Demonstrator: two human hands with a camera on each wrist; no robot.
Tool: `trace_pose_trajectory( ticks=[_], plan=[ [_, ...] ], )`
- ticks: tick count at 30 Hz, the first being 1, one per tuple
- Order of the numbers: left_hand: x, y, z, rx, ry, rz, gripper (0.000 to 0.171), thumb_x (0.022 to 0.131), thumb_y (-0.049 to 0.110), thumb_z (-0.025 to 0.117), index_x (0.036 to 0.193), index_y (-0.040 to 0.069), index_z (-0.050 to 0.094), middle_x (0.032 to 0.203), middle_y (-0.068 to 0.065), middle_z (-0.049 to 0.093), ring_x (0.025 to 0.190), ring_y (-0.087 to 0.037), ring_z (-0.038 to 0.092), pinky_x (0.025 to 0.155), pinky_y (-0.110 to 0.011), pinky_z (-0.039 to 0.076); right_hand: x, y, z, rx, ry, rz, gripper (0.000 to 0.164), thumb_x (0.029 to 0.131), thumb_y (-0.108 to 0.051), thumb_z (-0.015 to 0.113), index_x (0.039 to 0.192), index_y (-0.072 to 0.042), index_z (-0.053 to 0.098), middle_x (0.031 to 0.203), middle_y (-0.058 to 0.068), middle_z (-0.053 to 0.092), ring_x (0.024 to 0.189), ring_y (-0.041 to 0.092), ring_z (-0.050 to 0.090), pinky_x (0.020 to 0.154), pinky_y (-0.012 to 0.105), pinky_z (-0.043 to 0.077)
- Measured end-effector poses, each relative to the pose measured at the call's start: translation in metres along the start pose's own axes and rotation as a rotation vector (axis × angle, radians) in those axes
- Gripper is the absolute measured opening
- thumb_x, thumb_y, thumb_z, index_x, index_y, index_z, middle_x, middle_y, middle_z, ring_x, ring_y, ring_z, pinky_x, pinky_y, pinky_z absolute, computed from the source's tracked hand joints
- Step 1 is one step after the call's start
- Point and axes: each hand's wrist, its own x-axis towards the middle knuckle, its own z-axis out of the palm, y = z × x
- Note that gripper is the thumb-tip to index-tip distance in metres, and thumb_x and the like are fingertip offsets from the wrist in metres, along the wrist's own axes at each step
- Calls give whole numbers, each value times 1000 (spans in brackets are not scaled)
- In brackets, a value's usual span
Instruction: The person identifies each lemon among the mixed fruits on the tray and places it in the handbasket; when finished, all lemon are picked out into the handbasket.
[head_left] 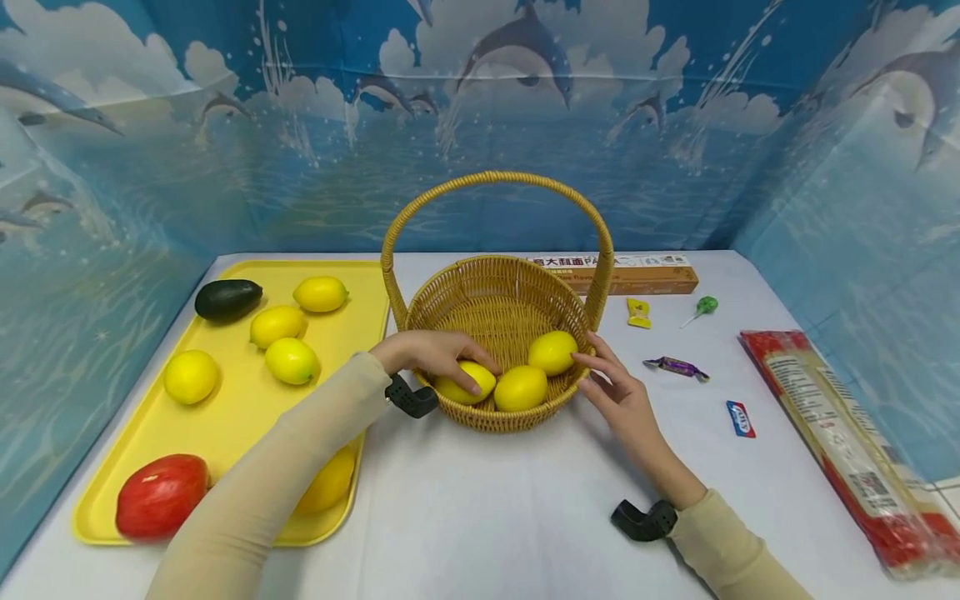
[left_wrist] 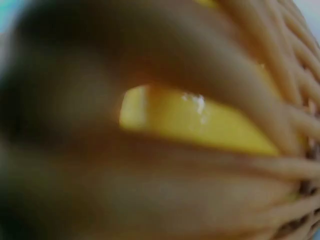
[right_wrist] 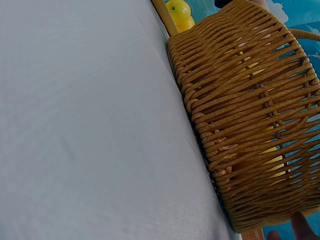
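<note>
Currently, the left hand is inside the wicker basket, at its front-left wall; its fingers and thumb are bent over the held lemon, closing on it from above; the held lemon lies under the palm side, its front and right portions exposed between thumb and fingers; the left wrist view shows its glossy skin in the same gap, blurred.

The middle lemon lies in the basket just right of the held lemon; the right lemon lies behind and to the right of the middle lemon, near the basket's right wall; neither is gripped.

The right hand is at the basket's right rim, fingertips touching it beside the right lemon; whether these fingers close round the rim cannot be told.

Left of the basket is the yellow tray, bearing an avocado, four loose lemons and a red fruit; right of the basket are a lollipop, a purple candy and a red package; a long box lies behind the basket, extending right.
</note>
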Motion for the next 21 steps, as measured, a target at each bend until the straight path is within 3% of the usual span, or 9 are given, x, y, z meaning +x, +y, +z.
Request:
trace_pose_trajectory(
  ticks=[4,11,16,21],
  plan=[
    [0,-2,0,-15,5,18,47,90,13,65,134,5,52,131,-4,52,115,-14,47,90,-26,41,0,0,1,2,1,-3,31,93,3,54,124,8,55,150,5,28,137,19,21,102,55,24],
    [-6,-4,-3,-50,78,52,42,91,10,62,132,3,54,131,-5,53,124,-17,43,99,-27,36,2,0,1,1,-8,-4,32,94,2,53,125,7,54,150,4,27,137,18,20,102,55,24],
    [-23,5,-9,-79,140,84,43,91,9,62,133,3,52,133,-9,51,124,-20,44,99,-32,37,2,-1,0,-13,-8,4,32,94,0,54,126,5,55,150,3,27,137,18,19,102,53,25],
    [-50,21,-14,-76,152,196,45,92,11,62,134,1,50,134,-10,50,125,-20,42,102,-34,34,0,0,0,-27,-7,9,32,94,0,54,126,6,55,150,3,27,138,17,19,102,51,26]
  ],
)
